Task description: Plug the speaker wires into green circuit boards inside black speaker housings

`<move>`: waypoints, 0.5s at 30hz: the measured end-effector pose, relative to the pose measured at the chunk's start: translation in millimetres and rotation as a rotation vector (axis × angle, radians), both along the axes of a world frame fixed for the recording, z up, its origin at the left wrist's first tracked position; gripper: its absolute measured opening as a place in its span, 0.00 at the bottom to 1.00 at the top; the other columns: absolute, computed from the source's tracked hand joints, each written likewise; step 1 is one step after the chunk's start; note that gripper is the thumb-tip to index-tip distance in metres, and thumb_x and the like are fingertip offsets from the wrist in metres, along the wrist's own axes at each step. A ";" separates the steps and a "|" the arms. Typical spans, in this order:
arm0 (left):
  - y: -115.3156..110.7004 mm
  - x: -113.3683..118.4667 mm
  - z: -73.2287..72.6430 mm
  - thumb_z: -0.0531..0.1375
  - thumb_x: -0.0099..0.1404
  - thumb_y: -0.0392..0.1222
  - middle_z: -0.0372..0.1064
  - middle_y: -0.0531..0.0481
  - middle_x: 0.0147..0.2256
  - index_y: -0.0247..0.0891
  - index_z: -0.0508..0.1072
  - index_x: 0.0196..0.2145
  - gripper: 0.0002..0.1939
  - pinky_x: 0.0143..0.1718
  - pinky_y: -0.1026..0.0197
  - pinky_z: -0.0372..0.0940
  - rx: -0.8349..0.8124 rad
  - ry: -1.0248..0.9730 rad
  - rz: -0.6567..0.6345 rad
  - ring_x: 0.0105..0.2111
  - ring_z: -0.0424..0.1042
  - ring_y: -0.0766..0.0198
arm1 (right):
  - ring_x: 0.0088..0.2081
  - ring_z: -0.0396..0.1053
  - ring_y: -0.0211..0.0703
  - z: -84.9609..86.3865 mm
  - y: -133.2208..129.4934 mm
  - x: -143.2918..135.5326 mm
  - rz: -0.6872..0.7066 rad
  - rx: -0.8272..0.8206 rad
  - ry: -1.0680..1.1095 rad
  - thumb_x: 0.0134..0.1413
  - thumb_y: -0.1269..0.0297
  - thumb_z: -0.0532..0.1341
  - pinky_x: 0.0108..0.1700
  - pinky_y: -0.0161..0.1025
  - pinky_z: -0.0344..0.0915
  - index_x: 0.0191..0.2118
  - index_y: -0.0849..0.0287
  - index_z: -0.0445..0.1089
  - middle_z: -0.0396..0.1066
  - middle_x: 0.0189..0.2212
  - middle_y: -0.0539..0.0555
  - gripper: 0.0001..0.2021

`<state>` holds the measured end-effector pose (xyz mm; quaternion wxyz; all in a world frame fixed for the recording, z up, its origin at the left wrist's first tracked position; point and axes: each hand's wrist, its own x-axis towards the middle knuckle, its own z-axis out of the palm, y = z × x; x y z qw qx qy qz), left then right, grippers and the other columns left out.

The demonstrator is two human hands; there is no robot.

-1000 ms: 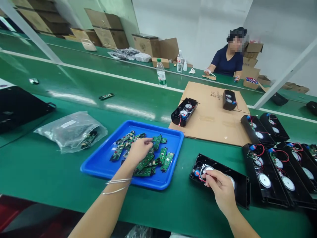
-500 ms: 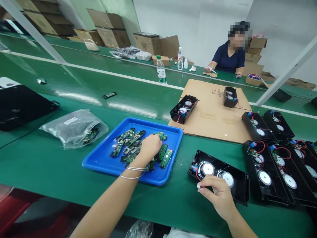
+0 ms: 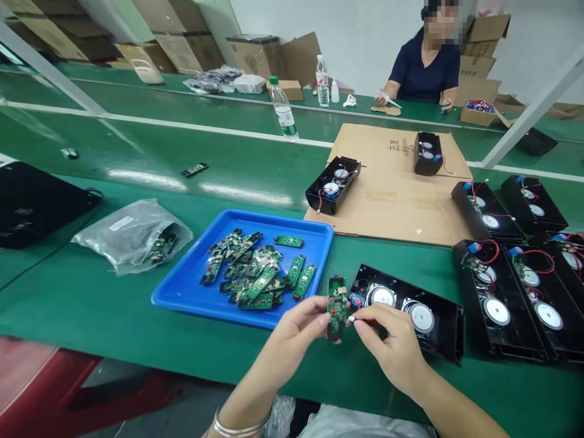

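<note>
Circuit board (image 3: pixel 336 313), gripped upright in left hand (image 3: pixel 296 330), near blue tray (image 3: pixel 185 292). White connector (image 3: pixel 351 319), pinched in right hand (image 3: pixel 396 340), just beside board. Black speaker housing (image 3: pixel 442 322), on desk (image 3: pixel 91 313).

One circuit board (image 3: pixel 336 310) in the left hand (image 3: pixel 294 331); two speakers (image 3: pixel 420 316) in the black housing (image 3: pixel 446 316) behind the right hand (image 3: pixel 396 340); one blue tray (image 3: pixel 182 293); two labelled bottles (image 3: pixel 283 112), one white bottle (image 3: pixel 335 93), upper centre.
</note>
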<state>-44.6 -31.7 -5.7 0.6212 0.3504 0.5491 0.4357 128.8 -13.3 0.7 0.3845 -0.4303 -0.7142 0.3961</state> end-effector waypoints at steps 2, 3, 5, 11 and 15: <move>-7.1 7.0 -5.4 0.65 0.51 0.52 0.74 0.47 0.30 0.37 0.73 0.35 0.18 0.35 0.59 0.68 0.000 -0.088 0.022 0.32 0.72 0.58 | 0.23 0.67 0.37 0.8 1.3 -1.2 -0.007 0.004 -0.004 0.57 0.64 0.55 0.25 0.33 0.65 0.29 0.56 0.73 0.71 0.22 0.50 0.10; -8.7 8.6 -7.5 0.66 0.51 0.51 0.74 0.47 0.31 0.38 0.73 0.37 0.19 0.37 0.60 0.67 0.001 -0.113 0.034 0.34 0.73 0.58 | 0.23 0.67 0.37 0.6 1.7 -0.9 -0.009 0.004 -0.003 0.57 0.64 0.56 0.25 0.32 0.66 0.29 0.56 0.73 0.71 0.22 0.50 0.10; -9.7 9.9 -10.0 0.67 0.51 0.49 0.75 0.47 0.34 0.38 0.70 0.45 0.25 0.40 0.60 0.66 -0.011 -0.183 0.054 0.37 0.73 0.57 | 0.23 0.69 0.37 -0.4 2.0 0.9 -0.014 0.007 0.002 0.57 0.64 0.56 0.26 0.32 0.67 0.30 0.56 0.73 0.72 0.23 0.50 0.09; -8.9 15.2 -5.0 0.69 0.49 0.42 0.72 0.54 0.26 0.39 0.61 0.55 0.37 0.28 0.65 0.65 -0.007 -0.185 0.130 0.25 0.69 0.66 | 0.25 0.70 0.37 0.8 1.1 5.4 -0.039 0.155 0.000 0.58 0.68 0.56 0.28 0.32 0.67 0.32 0.57 0.71 0.73 0.25 0.50 0.07; -9.9 23.2 -2.0 0.70 0.45 0.40 0.70 0.57 0.26 0.40 0.64 0.35 0.22 0.27 0.64 0.69 0.027 -0.053 0.319 0.26 0.72 0.64 | 0.20 0.62 0.35 0.3 -2.1 -3.0 -0.045 0.338 -0.035 0.58 0.72 0.54 0.23 0.33 0.62 0.27 0.58 0.66 0.65 0.18 0.48 0.09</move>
